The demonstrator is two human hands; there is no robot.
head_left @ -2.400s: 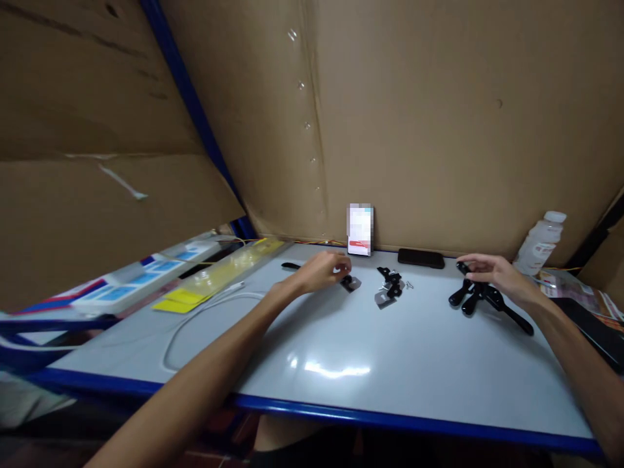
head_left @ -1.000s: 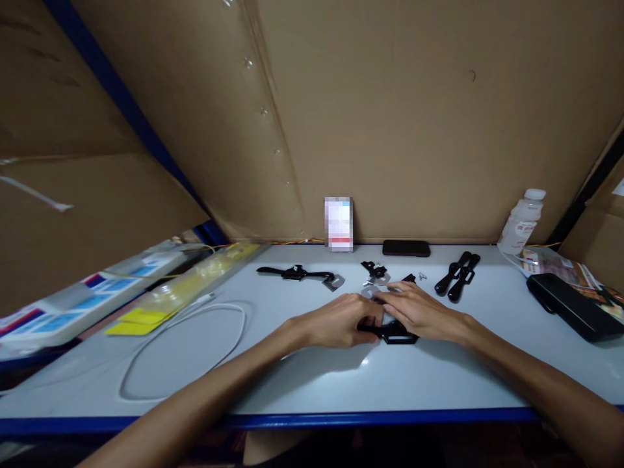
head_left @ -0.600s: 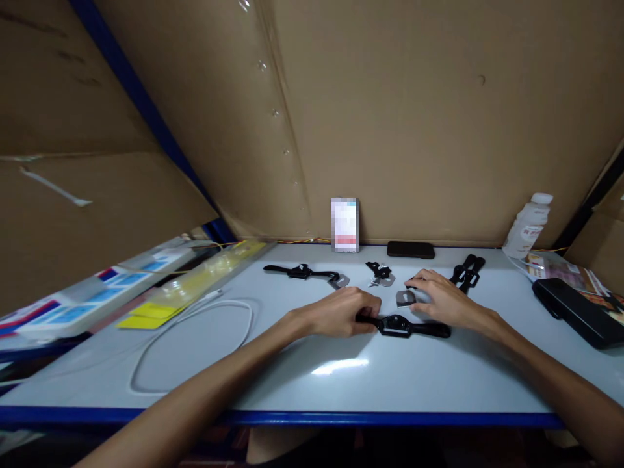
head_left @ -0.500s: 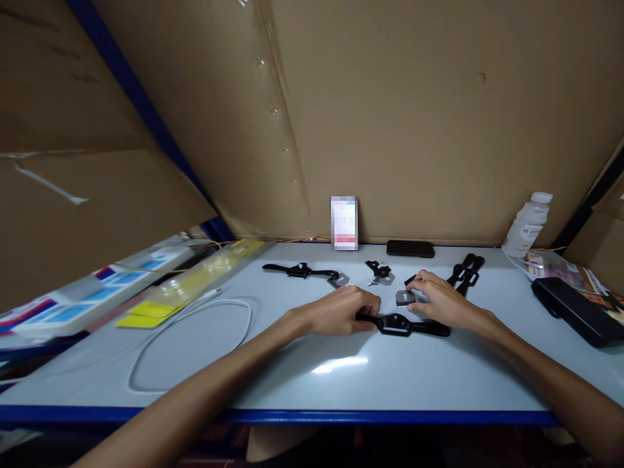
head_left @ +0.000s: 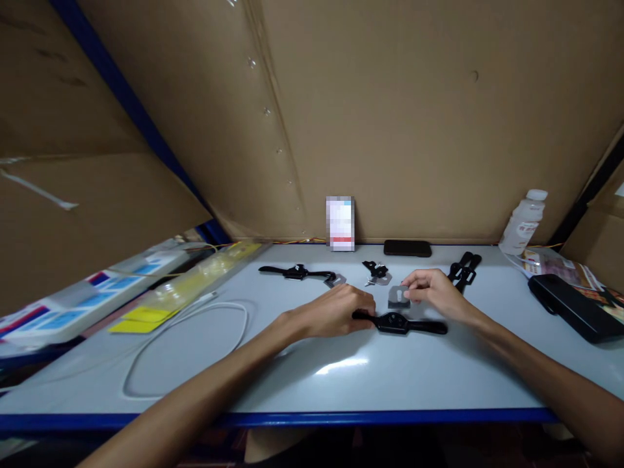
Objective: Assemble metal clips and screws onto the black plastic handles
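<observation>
My left hand [head_left: 344,311] is closed round the left handle of a black spokeshave body [head_left: 392,322], whose other handle points right over the table. Just above and behind that body, my right hand [head_left: 429,290] pinches a flat grey spokeshave blade [head_left: 398,296] with a slot in it, by its right edge. The blade is tilted up, apart from the body. Further back lie another spokeshave [head_left: 298,272] with a grey blade [head_left: 335,280] by its right end, and a small pile of black and grey metal parts [head_left: 376,272] with screws.
More black spokeshave bodies [head_left: 465,270] lie behind my right hand. At the back are a lit phone [head_left: 340,224] and a dark phone [head_left: 407,248]. A bottle [head_left: 523,222] and black case [head_left: 575,307] stand right; a white cable [head_left: 127,364] and yellow packaging [head_left: 146,317] lie left.
My right hand has taken hold of the blade and tilted it up, bringing it slightly left. My left hand keeps its hold on the spokeshave body. The whole view has shifted slightly.
</observation>
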